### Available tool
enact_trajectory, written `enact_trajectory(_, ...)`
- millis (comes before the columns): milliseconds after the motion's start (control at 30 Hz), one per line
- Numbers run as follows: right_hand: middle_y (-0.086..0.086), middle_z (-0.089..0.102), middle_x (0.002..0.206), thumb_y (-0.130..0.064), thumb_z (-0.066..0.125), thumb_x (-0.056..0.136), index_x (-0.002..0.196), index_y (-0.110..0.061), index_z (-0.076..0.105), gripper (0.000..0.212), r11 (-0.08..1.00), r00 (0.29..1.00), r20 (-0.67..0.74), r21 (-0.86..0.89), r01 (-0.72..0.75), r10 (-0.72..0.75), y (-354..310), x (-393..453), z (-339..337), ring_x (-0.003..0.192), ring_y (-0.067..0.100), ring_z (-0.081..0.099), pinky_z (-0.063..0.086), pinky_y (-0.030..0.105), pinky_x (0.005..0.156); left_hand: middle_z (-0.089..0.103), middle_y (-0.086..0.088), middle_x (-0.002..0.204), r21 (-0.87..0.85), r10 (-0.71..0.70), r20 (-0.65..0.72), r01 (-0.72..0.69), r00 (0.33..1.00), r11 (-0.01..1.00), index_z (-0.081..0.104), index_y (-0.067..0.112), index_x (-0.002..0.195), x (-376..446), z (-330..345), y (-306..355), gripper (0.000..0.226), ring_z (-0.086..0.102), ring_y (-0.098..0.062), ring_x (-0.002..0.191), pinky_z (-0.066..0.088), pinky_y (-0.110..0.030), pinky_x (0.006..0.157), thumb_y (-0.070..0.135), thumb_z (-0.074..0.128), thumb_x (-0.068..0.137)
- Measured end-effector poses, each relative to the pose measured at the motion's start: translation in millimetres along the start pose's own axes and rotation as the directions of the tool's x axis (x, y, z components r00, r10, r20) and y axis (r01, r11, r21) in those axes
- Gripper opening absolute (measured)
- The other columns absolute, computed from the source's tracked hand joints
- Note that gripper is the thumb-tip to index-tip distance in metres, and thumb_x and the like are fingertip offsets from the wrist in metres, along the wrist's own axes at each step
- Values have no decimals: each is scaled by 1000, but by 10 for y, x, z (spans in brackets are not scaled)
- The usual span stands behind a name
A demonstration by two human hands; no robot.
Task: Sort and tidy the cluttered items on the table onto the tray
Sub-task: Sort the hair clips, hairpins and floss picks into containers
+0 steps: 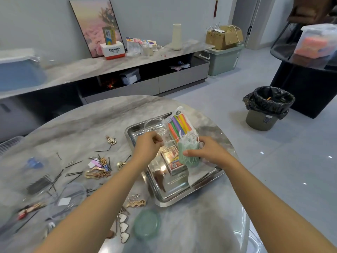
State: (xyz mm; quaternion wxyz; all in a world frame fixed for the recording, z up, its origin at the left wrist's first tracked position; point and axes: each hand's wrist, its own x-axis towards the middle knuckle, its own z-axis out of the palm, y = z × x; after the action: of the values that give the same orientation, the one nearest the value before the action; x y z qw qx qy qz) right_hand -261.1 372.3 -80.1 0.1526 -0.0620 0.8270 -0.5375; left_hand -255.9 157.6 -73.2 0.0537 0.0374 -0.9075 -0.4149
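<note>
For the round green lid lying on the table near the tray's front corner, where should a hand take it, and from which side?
Pinch the green lid at its rim from above, probably on the near edge. It lies flat on the table, so only the rim offers a hold; heart-shaped clips crowd its left.

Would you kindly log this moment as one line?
right hand: grips pale green cup of white picks | left hand: pinches a pick | over steel tray

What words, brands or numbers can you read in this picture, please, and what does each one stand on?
"Panasonic": white and red box on the long counter.
Small box on the tray: print and code too blurred.
Round label on the coloured sticks pack: unreadable.
Cards on the counter: too small.
</note>
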Motion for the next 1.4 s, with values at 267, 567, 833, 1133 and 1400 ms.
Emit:
enact_trajectory(267, -7, 42, 142, -44, 86, 58, 140, -22, 39, 97, 962, 991, 21, -239, 132, -130, -324, -395, 346, 129, 12, 40, 33, 25, 101, 70, 6, 70, -243, 8, -223, -63, 975, 968, 70, 31, 80, -669, -698, 108, 15, 65, -8, 67, 56, -25, 69, 17, 66, 86)
enact_trajectory(567, -21, 57, 103, -27, 86, 62, 119, -35, 45, 71, 886, 915, 232, -259, 385, -329, -730, -893, 1104, 98, 4, 57, 47, 17, 83, 63, 16, 76, 95, 111, -208, -93, 972, 991, 75, 24, 87, -1594, -1437, -83, 9, 59, 2, 70, 45, -10, 67, 20, 69, 84)
enact_trajectory(833, -26, 58, 101, -32, 87, 58, 113, -42, 47, 69, 884, 891, 283, -208, 418, -355, -790, -1049, 1639, 91, -7, 57, 46, 11, 80, 70, 8, 94, -7, 84, -222, -88, 971, 996, 74, 24, 100, -1924, -1454, -254, 17, 58, 6, 81, 42, -5, 68, 26, 68, 84)
enact_trajectory(1133, -21, 66, 97, -40, 84, 52, 106, -47, 51, 63, 951, 906, 315, -28, 308, -284, -593, -1119, 1995, 89, -1, 64, 55, 25, 74, 53, 7, 130, -6, 148, 13, -148, 989, 989, 47, 19, 135, -2048, -1128, -561, 36, 45, 1, 116, 30, -2, 94, 22, 36, 101)
enact_trajectory(1400, -15, 60, 101, -24, 82, 65, 123, -26, 45, 69, 928, 888, 393, -178, 326, -237, -206, -1182, 2409, 89, 6, 59, 39, 4, 65, 33, 2, 142, 174, 176, 185, -209, 967, 962, 31, 25, 143, -2357, -1148, -985, 46, 27, -7, 131, 23, -22, 110, 32, 39, 98)
